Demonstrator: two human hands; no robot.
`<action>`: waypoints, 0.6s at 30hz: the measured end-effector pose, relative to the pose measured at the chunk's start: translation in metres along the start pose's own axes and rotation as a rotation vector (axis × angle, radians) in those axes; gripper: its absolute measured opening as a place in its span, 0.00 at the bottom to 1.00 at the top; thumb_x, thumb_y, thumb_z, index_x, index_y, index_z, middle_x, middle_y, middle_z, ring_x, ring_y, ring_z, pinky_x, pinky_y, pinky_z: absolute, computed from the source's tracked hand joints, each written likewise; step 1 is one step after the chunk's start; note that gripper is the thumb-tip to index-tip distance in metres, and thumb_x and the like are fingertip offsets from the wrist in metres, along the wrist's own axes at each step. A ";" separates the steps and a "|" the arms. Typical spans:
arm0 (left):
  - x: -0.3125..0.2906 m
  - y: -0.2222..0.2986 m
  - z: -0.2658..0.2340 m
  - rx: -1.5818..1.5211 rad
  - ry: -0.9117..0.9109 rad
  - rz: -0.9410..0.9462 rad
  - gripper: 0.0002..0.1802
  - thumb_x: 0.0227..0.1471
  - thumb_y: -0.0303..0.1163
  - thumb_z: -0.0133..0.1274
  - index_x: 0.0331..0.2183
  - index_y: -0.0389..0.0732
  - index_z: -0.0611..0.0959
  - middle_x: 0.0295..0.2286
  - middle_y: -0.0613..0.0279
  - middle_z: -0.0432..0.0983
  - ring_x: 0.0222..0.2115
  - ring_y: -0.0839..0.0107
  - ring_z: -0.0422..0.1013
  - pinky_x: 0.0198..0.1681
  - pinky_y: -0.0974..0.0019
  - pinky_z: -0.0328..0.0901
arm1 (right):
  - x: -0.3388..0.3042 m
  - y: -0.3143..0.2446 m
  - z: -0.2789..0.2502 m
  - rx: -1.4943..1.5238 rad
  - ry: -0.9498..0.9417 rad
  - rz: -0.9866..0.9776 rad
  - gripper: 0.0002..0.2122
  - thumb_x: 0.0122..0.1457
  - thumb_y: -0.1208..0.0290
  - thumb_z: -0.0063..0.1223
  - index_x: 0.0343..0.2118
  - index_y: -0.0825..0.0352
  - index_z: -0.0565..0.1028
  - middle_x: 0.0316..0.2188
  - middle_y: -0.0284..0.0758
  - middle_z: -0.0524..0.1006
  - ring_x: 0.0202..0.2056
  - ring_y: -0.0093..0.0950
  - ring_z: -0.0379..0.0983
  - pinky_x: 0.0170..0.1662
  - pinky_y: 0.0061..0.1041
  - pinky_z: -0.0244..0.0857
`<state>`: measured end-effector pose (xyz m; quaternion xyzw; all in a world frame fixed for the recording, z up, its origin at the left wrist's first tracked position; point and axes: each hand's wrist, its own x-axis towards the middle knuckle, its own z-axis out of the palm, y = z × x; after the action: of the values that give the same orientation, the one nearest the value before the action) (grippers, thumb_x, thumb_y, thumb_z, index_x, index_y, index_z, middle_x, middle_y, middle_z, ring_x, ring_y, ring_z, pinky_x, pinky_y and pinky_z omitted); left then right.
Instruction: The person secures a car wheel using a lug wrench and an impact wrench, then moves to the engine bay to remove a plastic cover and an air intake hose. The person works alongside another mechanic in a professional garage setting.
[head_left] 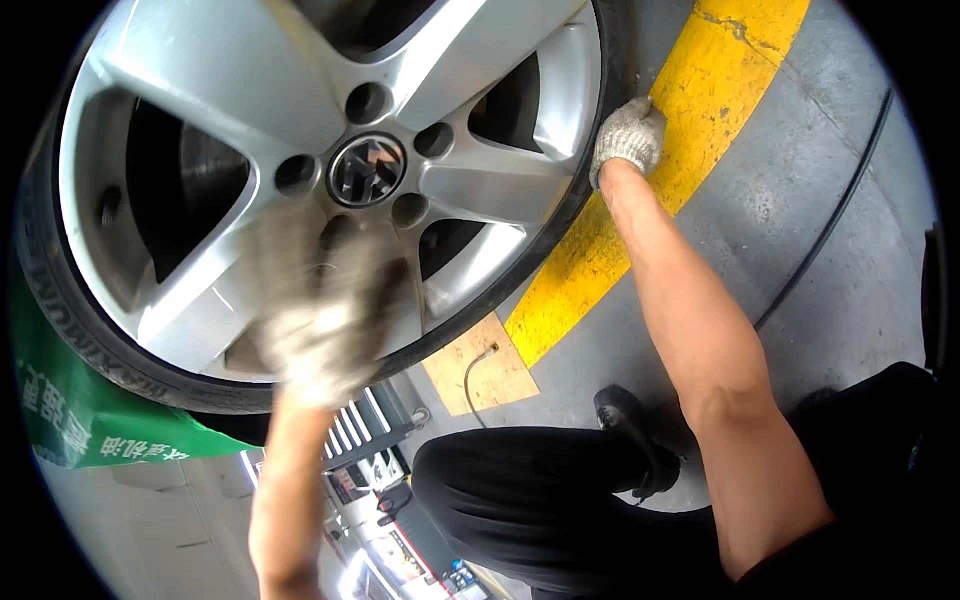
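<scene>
A large silver alloy wheel (500, 190) with thick spokes fills the upper left, ringed by a black tyre (130, 375). Around its round centre cap (367, 170), several bolt holes (433, 140) show no bolts. My left hand (325, 295), in a pale knitted glove, is smeared by motion in front of the lower spokes, just below the cap. Its fingers and anything in them cannot be made out. My right hand (630, 138), gloved likewise, is curled against the tyre's right edge, with part of its fingers hidden.
Yellow paint (575, 285) stripes the grey floor, where a black hose (835, 220) runs at right. A tan board (490, 375) with a thin cable lies below the tyre. Green sheeting (130, 425) hangs lower left. A tool cabinet (375, 430) and my bent leg (530, 500) are below.
</scene>
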<state>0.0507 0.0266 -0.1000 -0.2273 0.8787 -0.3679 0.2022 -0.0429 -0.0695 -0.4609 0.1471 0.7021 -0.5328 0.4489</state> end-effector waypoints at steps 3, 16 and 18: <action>0.034 0.052 0.067 -0.139 0.095 0.094 0.32 0.44 0.32 0.63 0.53 0.40 0.79 0.57 0.51 0.71 0.60 0.52 0.66 0.64 0.45 0.63 | -0.005 -0.006 0.003 -0.058 0.068 0.011 0.22 0.70 0.55 0.42 0.44 0.74 0.75 0.39 0.53 0.81 0.43 0.50 0.80 0.45 0.43 0.72; 0.063 0.108 0.140 -0.321 0.563 -0.339 0.23 0.44 0.39 0.65 0.44 0.48 0.82 0.50 0.61 0.77 0.58 0.60 0.67 0.65 0.29 0.52 | -0.077 -0.071 -0.094 0.373 -0.223 -0.305 0.23 0.72 0.55 0.44 0.62 0.67 0.67 0.39 0.40 0.79 0.38 0.31 0.78 0.42 0.28 0.74; 0.065 0.110 0.141 -0.352 0.620 -0.340 0.17 0.46 0.35 0.62 0.41 0.44 0.83 0.47 0.59 0.79 0.57 0.60 0.69 0.63 0.30 0.56 | -0.117 -0.088 -0.117 0.275 -0.429 -0.495 0.22 0.72 0.61 0.47 0.65 0.66 0.65 0.43 0.40 0.79 0.41 0.30 0.77 0.46 0.25 0.75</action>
<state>0.0439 -0.0181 -0.2850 -0.2789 0.8976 -0.2908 -0.1787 -0.0939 0.0310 -0.3114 -0.0838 0.5278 -0.7338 0.4194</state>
